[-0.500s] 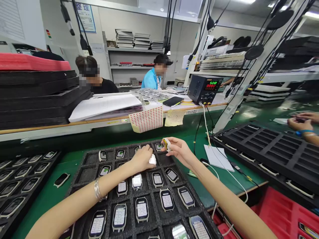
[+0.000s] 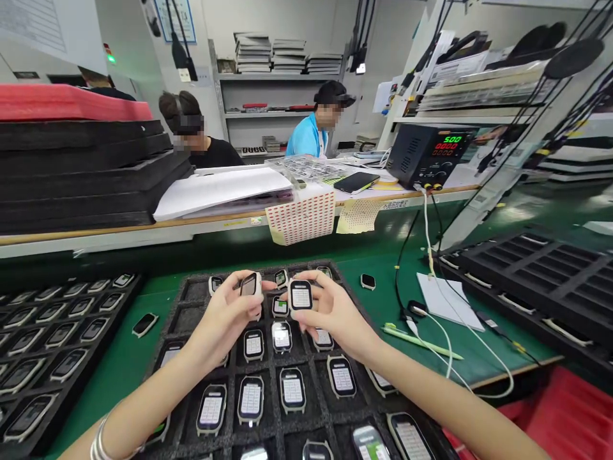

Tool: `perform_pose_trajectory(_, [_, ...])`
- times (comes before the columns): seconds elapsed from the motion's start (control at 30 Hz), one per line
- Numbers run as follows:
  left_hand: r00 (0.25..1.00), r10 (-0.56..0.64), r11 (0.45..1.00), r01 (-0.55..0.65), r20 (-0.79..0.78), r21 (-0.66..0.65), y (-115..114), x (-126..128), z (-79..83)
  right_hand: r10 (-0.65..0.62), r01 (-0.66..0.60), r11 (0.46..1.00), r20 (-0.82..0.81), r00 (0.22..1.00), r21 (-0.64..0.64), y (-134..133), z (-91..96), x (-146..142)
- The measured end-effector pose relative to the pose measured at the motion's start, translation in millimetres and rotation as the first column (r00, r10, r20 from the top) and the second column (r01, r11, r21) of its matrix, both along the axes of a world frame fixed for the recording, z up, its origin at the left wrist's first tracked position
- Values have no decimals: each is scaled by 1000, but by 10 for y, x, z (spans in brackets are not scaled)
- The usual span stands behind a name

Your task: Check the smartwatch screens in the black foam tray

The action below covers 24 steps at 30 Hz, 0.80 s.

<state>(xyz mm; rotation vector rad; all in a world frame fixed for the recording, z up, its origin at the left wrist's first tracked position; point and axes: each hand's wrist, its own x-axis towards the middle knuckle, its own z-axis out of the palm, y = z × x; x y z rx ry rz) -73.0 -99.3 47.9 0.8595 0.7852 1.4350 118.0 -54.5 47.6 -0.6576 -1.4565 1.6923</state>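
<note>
Holding one watch point(image 2: 249, 285) in the left hand point(image 2: 228, 305) and another watch point(image 2: 301, 296) in the right hand point(image 2: 332, 310), the person has both raised over the far part of a black foam tray point(image 2: 189, 317). The left fingers and thumb are closed on the first, its screen tilted sideways. The right thumb and fingers pinch the second by its edges, its lit screen showing a pale grid. The two are near each other but apart. Below, more watches point(image 2: 292, 388) lie in the tray's compartments, many lit. A loose watch point(image 2: 144, 324) lies on the green bench point(image 2: 122, 358) between this and a second tray point(image 2: 104, 346). To the right lie a small watch point(image 2: 368, 281), a green pen point(image 2: 421, 340), white paper point(image 2: 447, 299) and a white cable point(image 2: 428, 230).
</note>
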Motion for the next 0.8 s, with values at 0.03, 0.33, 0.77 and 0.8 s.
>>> perform_pose_trajectory(0.03, [998, -10, 999, 12, 62, -33, 13, -12, -29, 0, 0, 999, -7, 1000, 35, -6, -2, -35])
perform_pose_trajectory(0.33, [982, -143, 960, 167, 121, -225, 2, -99, -240, -27, 25, 998, 39, 999, 51, -50, -174, -51])
perform_pose_trajectory(0.77, [985, -70, 996, 78, -155, 45, -42, -25, -274, -68, 61, 995, 85, 994, 85, -51, -179, 15])
perform_pose_trajectory(0.8, [983, -63, 996, 72, -173, 47, -36, -29, -277, -66, 58, 994, 86, 994, 88, -58, -179, 17])
